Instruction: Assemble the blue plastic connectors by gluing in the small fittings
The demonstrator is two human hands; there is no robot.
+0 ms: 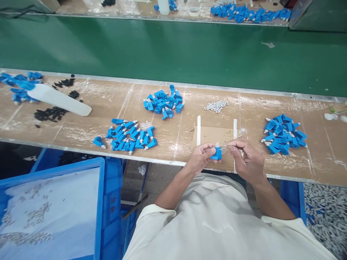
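Near the bench's front edge, my left hand [201,157] is closed on a small blue plastic part [217,154] with a whitish tip. My right hand [248,159] pinches a thin stick [224,147], whose end meets the blue part near its top. Beneath and beyond both hands lies a cardboard piece [215,134] with a white strip [198,130] at each side. Small grey-white pieces [217,106] form a pile behind it. To the right of my right hand is a heap of blue parts [284,134].
Blue parts form more heaps, one centre-left [164,103] and one nearer the front [131,135]. A white bottle [61,99] lies left beside black pieces [51,113]. A green belt [173,54] runs behind the bench. Blue crates [101,202] stand below the front edge.
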